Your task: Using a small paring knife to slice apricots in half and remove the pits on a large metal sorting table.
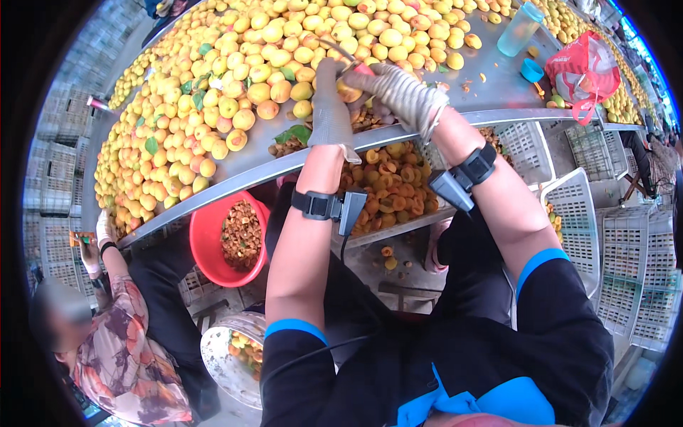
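My gloved left hand point(331, 107) has its fingers curled at the table's near side; what they grip is hard to make out, with an apricot point(348, 92) beside them. My gloved right hand point(398, 96) is closed on a red-handled curved knife point(361, 70), its blade reaching left over the fruit. Whole apricots point(242, 121) cover much of the metal table point(491, 78). Small dark pieces and a green leaf point(297, 134) lie by the near edge. Under it, a crate holds split apricots point(390, 185), and a red bucket point(210, 260) holds small brown pieces.
A co-worker point(121, 341) sits at lower left. A bottle point(519, 32), blue cup point(532, 71) and red bag point(580, 64) stand on the table's right. White crates point(626, 277) line both sides. A white basin point(217, 363) of fruit sits beside my legs.
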Motion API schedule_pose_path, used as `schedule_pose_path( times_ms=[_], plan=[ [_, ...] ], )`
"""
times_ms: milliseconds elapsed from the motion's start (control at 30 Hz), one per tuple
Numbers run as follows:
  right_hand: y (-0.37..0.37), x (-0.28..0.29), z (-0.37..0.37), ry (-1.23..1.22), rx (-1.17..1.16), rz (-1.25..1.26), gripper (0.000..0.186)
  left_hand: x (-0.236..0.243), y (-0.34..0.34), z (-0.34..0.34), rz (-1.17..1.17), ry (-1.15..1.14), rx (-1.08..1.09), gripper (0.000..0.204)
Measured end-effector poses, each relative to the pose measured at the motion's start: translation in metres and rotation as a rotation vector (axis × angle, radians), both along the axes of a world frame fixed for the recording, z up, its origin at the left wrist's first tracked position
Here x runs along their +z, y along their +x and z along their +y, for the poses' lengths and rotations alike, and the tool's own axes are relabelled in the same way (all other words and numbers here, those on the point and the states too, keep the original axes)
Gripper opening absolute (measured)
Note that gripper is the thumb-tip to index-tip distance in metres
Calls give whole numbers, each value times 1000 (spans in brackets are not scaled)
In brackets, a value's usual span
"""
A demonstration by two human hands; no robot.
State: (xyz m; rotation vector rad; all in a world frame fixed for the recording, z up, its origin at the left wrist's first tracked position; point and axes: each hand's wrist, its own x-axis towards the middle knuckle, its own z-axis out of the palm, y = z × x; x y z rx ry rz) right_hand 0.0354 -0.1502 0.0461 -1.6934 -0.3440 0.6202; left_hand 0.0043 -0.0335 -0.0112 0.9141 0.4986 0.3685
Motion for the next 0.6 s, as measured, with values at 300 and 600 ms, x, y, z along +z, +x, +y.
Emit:
schedule_pose_path(
  times_ms=[300, 600],
  plan=[
    [5, -11, -4, 50, -88, 99, 30, 3, -9, 12, -25, -334, 27, 45],
    [-4, -5, -12, 47, -31, 29, 34, -3, -9, 30, -93, -447, -298, 37]
  ],
)
